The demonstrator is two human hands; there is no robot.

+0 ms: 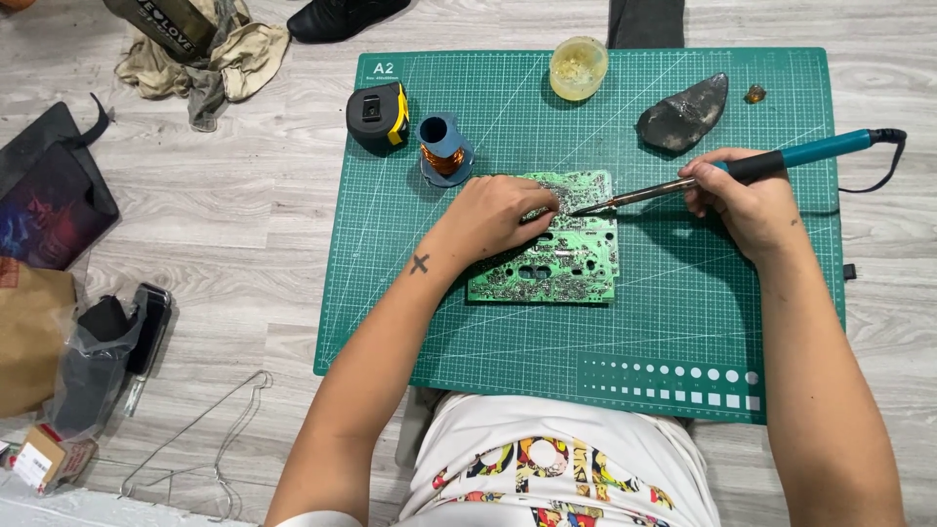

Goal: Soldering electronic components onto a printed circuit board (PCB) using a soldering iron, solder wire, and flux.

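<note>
A green circuit board (576,259) lies in the middle of a green cutting mat (683,322) on the floor. My left hand (498,215) rests on the board's upper left part, fingers curled and pressing it down. My right hand (742,195) grips a teal-handled soldering iron (781,161) like a pen. The iron's metal tip touches the board's upper edge, just right of my left fingertips. Its cord trails off the mat to the right.
On the mat's far side stand a black and yellow tape measure (378,115), a spool of copper wire (444,151), a small round jar (578,66) and a dark grey sponge (683,115). Bags, cloth and a wire hanger (210,439) lie on the wooden floor at left.
</note>
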